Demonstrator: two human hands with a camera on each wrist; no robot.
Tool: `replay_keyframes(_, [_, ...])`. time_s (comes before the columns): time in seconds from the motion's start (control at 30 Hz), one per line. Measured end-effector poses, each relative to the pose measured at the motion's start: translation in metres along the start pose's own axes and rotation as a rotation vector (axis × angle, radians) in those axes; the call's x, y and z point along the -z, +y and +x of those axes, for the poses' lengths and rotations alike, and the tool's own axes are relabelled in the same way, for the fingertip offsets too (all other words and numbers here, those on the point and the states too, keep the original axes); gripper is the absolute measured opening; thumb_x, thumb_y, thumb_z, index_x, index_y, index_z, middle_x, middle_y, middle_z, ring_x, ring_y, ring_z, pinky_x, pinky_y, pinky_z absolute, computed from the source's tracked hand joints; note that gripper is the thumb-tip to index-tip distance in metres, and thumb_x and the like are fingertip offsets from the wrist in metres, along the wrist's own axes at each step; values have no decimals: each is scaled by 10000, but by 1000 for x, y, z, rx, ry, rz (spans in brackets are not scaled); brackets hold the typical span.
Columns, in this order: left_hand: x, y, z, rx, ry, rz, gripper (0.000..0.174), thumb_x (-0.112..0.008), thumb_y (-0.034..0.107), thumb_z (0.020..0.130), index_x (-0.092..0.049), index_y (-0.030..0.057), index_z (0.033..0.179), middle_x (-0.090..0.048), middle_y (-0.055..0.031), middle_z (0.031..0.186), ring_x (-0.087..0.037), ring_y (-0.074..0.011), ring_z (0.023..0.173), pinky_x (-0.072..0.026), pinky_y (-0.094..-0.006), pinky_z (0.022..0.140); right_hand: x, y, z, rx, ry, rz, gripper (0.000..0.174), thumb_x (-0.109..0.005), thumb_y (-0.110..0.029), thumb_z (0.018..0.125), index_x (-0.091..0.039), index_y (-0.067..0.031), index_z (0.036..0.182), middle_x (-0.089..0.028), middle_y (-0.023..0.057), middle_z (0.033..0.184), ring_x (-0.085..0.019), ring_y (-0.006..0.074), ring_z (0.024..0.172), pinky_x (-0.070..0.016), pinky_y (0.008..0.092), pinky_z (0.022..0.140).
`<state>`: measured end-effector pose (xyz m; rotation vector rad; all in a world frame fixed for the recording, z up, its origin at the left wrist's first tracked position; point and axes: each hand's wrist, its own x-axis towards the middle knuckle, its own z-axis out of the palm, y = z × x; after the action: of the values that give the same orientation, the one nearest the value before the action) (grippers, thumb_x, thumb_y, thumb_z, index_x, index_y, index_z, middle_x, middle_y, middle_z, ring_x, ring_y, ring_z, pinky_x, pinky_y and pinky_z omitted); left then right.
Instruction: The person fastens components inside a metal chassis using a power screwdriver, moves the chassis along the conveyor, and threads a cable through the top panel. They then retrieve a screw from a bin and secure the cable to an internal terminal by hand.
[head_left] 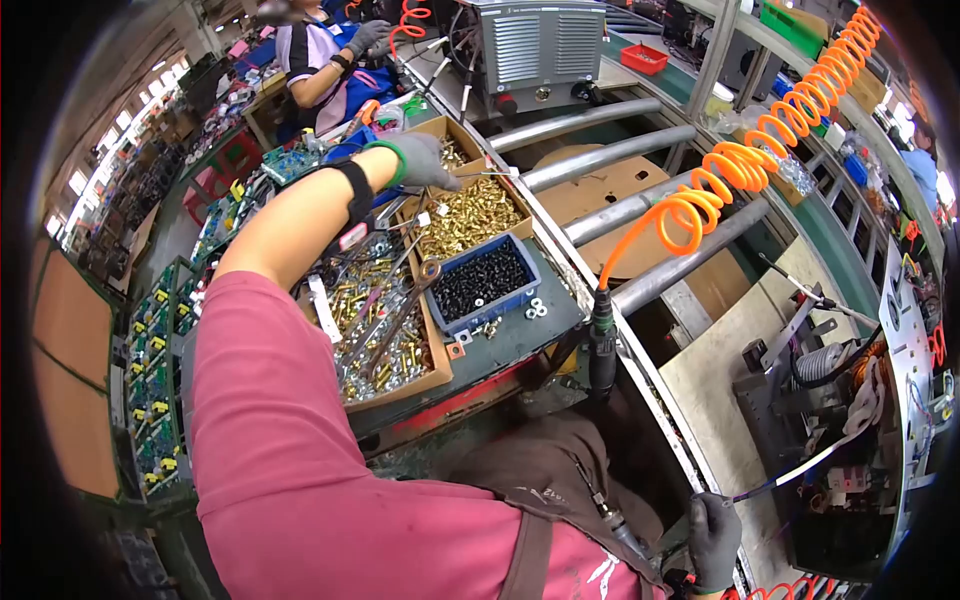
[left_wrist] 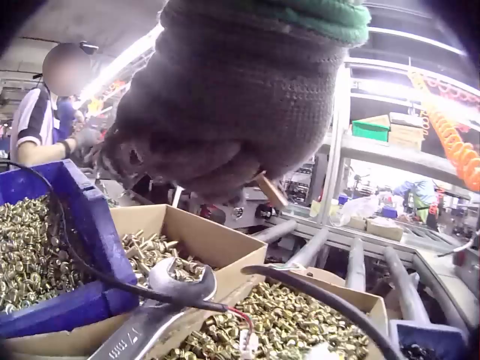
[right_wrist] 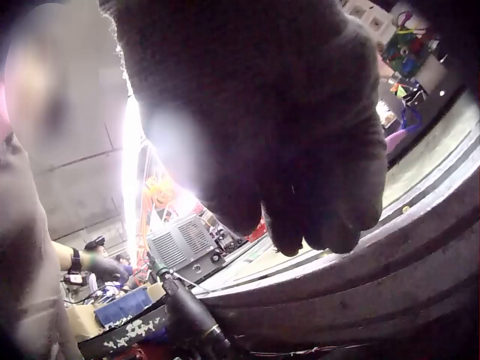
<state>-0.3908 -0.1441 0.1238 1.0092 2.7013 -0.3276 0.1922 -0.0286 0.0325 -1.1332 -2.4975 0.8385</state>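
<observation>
My gloved left hand [head_left: 425, 163] is over cardboard boxes of brass-coloured bolts [head_left: 465, 215]. In the left wrist view its fingers are curled, and a small flat copper-coloured piece [left_wrist: 271, 191] sticks out between them. An open-ended wrench [left_wrist: 180, 283] lies across the boxes below, beside a blue bin [left_wrist: 112, 277] of similar bolts. A black cable [left_wrist: 330, 296] passes in front. My gloved right hand [head_left: 715, 540] is low at the conveyor's metal side rail [head_left: 668, 425]. Its fingers [right_wrist: 341, 217] hang loosely bent near the rail, with nothing seen in them.
A blue tray [head_left: 535, 262] of black screws stands near the bench edge, with loose nuts [head_left: 537, 308] beside it. An air screwdriver [head_left: 602, 345] hangs from an orange coiled hose [head_left: 715, 195]. Steel rollers [head_left: 610, 160] lie beyond. Another person [head_left: 315, 85] works at the far end.
</observation>
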Motion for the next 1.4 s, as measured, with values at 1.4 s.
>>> replay_keyframes(1.4, [-19,-98,-241,135,265,-967,362,-680,332,799,-650,68,1045,-613,-28,727,-549,-81,519,-433,-217,429,-221,-299,138,1258,-504,-452,181,-634,-308,776,-714,-198,895,-671,92,796,-656,289,708,-511,417,619])
